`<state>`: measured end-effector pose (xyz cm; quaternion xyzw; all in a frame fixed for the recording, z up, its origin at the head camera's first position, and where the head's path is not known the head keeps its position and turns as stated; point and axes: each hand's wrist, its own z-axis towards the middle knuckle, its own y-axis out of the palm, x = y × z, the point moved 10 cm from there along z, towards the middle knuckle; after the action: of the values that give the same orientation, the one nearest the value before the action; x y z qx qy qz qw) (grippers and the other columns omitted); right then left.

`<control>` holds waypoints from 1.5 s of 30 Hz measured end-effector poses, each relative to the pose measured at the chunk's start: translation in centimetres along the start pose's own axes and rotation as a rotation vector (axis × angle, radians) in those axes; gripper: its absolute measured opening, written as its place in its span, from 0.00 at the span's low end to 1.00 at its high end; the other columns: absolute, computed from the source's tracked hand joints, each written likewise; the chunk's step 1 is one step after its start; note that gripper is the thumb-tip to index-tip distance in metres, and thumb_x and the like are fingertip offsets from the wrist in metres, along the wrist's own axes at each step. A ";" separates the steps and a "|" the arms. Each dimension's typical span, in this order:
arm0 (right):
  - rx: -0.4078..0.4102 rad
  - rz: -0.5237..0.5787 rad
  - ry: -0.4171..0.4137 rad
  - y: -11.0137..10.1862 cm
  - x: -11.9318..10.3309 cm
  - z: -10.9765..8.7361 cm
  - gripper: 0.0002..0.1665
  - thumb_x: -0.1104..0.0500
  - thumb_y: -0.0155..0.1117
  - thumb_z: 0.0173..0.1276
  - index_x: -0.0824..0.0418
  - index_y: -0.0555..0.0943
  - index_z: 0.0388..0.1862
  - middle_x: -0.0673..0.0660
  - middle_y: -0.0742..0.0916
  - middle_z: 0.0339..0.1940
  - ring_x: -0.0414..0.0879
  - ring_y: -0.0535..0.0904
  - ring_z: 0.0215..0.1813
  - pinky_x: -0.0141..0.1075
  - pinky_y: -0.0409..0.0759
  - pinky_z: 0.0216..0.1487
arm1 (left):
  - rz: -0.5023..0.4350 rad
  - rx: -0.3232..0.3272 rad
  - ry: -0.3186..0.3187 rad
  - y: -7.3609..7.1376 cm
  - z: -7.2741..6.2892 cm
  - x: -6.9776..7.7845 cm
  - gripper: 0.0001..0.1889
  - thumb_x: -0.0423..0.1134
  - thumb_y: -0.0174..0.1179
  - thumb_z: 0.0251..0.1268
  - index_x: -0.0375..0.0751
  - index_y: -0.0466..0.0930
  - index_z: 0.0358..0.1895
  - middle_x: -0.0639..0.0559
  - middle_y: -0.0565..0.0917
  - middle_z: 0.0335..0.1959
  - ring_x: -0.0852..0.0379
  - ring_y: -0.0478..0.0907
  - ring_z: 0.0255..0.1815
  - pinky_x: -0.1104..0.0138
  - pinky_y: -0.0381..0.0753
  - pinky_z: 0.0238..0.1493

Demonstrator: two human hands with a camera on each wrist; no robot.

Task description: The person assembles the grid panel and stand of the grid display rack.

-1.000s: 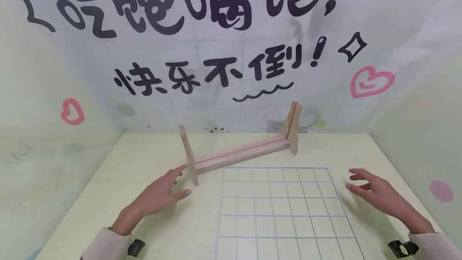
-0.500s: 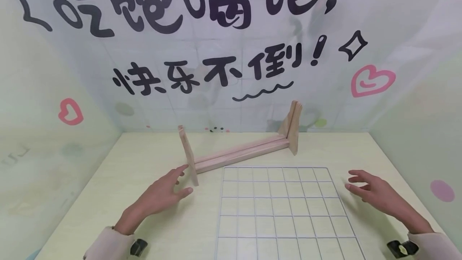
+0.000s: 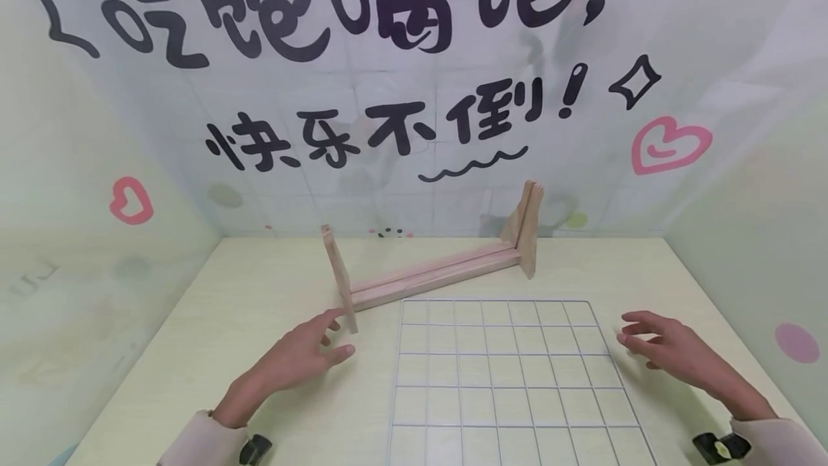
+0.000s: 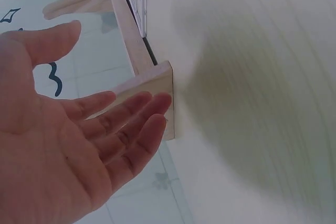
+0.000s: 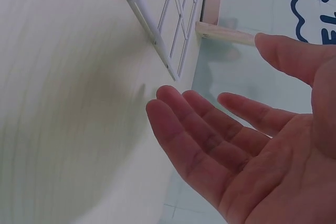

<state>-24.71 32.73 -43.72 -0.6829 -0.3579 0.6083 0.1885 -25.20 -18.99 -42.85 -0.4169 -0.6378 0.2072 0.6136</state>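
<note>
A wooden stand (image 3: 440,275) with two upright end pieces joined by a long crossbar sits at the back of the table, set at a slant. In front of it a white wire grid panel (image 3: 491,354) lies flat. My left hand (image 3: 294,354) is beside the stand's left end piece (image 3: 339,275), fingers relaxed and thumb apart, holding nothing; its fingertips overlap that end piece in the head view. Off the grid's right edge hovers my right hand (image 3: 675,351), palm inward, fingers loosely bent around nothing. The right wrist view shows its fingertips near a grid corner (image 5: 176,74).
The pale wooden table (image 3: 175,351) is enclosed by a printed backdrop (image 3: 388,92) with black lettering and hearts, plus side walls. Each wrist carries a black strapped device (image 3: 721,446). The stand's taller right end piece (image 3: 529,229) rises close to the backdrop.
My left hand has shifted slightly right and toward me, beside the stand's end piece. My right hand has lowered a little. Stand and grid stay where they were.
</note>
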 end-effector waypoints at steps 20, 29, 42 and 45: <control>-0.076 0.072 0.101 1.7 1.2 0.2 0.36 0.50 0.58 0.76 0.81 0.66 0.65 0.74 0.81 0.56 0.53 0.84 0.48 0.39 0.87 0.40 | -0.125 -0.137 -0.014 2.6 0.6 0.8 0.37 0.50 0.62 0.68 0.34 0.61 0.72 0.41 0.82 0.50 0.46 0.83 0.46 0.54 0.84 0.40; -0.087 0.089 0.136 2.0 1.4 0.5 0.36 0.49 0.57 0.76 0.81 0.68 0.64 0.73 0.83 0.54 0.53 0.85 0.47 0.40 0.87 0.40 | -0.182 -0.154 -0.011 2.7 0.9 1.2 0.39 0.49 0.60 0.70 0.29 0.55 0.74 0.42 0.83 0.43 0.53 0.82 0.31 0.61 0.82 0.32; -0.102 0.122 0.155 2.5 1.7 0.6 0.32 0.50 0.56 0.77 0.79 0.71 0.62 0.66 0.84 0.51 0.50 0.84 0.45 0.40 0.87 0.40 | -0.151 -0.114 -0.099 3.3 2.1 1.7 0.38 0.49 0.62 0.68 0.29 0.60 0.72 0.48 0.83 0.37 0.55 0.80 0.31 0.62 0.80 0.32; -0.086 0.113 0.172 2.5 1.8 0.7 0.31 0.50 0.55 0.77 0.78 0.71 0.61 0.66 0.84 0.51 0.49 0.84 0.45 0.40 0.87 0.39 | -0.155 -0.119 -0.105 3.7 2.2 2.0 0.38 0.48 0.62 0.68 0.29 0.60 0.73 0.48 0.82 0.35 0.54 0.80 0.30 0.62 0.80 0.32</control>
<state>-24.70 32.19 -46.82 -0.7592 -0.3271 0.5411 0.1542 -26.06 -14.79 -44.80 -0.3907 -0.7107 0.1425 0.5675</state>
